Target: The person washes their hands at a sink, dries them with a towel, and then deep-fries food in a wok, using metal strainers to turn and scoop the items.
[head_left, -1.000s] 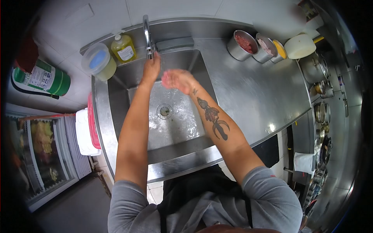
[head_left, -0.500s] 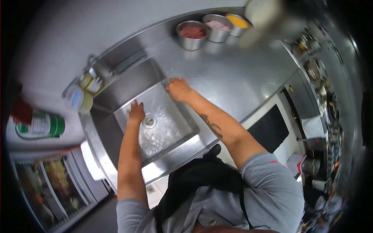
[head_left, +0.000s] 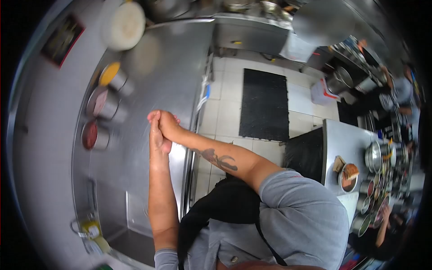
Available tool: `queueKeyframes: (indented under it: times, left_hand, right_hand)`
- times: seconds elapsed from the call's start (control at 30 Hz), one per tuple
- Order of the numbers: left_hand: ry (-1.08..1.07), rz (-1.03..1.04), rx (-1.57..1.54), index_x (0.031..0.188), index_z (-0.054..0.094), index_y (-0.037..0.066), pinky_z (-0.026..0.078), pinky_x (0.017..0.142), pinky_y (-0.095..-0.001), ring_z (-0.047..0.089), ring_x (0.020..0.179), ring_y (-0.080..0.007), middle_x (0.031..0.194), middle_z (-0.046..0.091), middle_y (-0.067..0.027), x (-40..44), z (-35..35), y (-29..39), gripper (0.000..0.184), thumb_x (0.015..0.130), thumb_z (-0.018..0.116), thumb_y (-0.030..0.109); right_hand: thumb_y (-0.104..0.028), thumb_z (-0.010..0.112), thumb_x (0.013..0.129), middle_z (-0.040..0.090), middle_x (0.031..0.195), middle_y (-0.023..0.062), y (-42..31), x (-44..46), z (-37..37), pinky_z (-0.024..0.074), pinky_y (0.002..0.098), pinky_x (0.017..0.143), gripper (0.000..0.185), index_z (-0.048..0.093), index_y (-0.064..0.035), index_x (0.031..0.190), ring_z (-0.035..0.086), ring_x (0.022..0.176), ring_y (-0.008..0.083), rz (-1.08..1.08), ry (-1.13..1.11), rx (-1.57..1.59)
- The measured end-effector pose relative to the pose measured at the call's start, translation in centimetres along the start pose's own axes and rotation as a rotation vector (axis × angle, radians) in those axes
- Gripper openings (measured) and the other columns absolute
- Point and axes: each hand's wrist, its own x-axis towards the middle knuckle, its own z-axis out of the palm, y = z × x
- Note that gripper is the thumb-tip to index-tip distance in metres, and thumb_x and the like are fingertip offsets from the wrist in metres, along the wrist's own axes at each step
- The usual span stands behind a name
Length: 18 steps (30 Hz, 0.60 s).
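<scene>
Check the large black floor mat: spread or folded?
Spread. The mat lies flat across the white floor tiles, showing a full rectangle with no fold visible.

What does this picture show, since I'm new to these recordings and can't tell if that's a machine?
There is no machine here: these are a person's own bare hands. One camera, worn on the head, looks forward and down. The left hand and the tattooed arm's right hand are pressed together above a steel counter; no object shows in them. Along the wall stand three metal containers, with reddish, pale pink and yellow contents, and a large whitish round item. The sink is at lower left. At far right, another person's forearm appears.
</scene>
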Motion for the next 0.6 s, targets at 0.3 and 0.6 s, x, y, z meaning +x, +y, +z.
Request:
queueKeyframes:
  times: [0.3, 0.6]
  left_hand:
    - [-0.181, -0.253, -0.285, 0.074, 0.054, 0.010, 0.047, 0.067, -0.0314, 0.051, 0.064, -0.0148, 0.064, 0.051, -0.0009, 21.6, 14.8, -12.0, 0.021, 0.084, 0.063, 0.026]
    - [-0.768, -0.258, 0.002, 0.078, 0.056, 0.010, 0.047, 0.060, -0.0277, 0.055, 0.063, -0.0150, 0.073, 0.056, -0.0028, 21.7, 36.7, -9.6, 0.017, 0.090, 0.057, 0.022]
  right_hand:
    - [-0.005, 0.049, 0.085, 0.064, 0.089, 0.0185, -0.1, 2.1, -25.5, 0.0474, 0.0347, 0.079, 0.021, 0.060, -0.0004, 0.102, 0.062, 0.087, 0.0278, -0.343, 0.201, -0.291]
    - [-0.023, 0.058, 0.092, 0.065, 0.103, 0.0118, -13.4, -0.1, -46.4, 0.0524, 0.0286, 0.075, 0.031, 0.060, 0.0006, 0.112, 0.064, 0.087, 0.0172, -0.074, 0.136, 0.261]
